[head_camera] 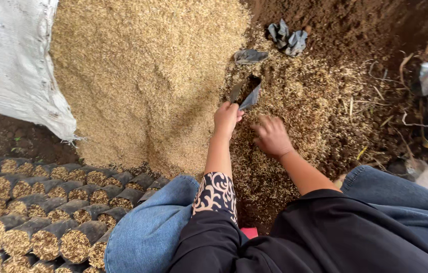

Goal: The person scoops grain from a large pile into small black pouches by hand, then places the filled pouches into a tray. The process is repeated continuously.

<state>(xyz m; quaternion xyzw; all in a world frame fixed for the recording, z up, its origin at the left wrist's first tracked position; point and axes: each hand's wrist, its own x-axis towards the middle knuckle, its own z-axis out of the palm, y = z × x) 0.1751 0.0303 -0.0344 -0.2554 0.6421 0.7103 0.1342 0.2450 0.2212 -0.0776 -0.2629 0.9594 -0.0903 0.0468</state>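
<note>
- small dark plastic bag sits mouth-open on the husk-and-soil mix, just past the hands
- left hand has its fingers pinched shut on the bag's near edge, holding it open
- right hand is right beside it, palm down in the mix, fingers curled into the stuff, can't tell if they've got anything
- big pile of pale rice husk to the left, white sack behind that
- rows of filled bags lying stacked at lower left
- a few empty crumpled bags further back on the dark soil
</note>
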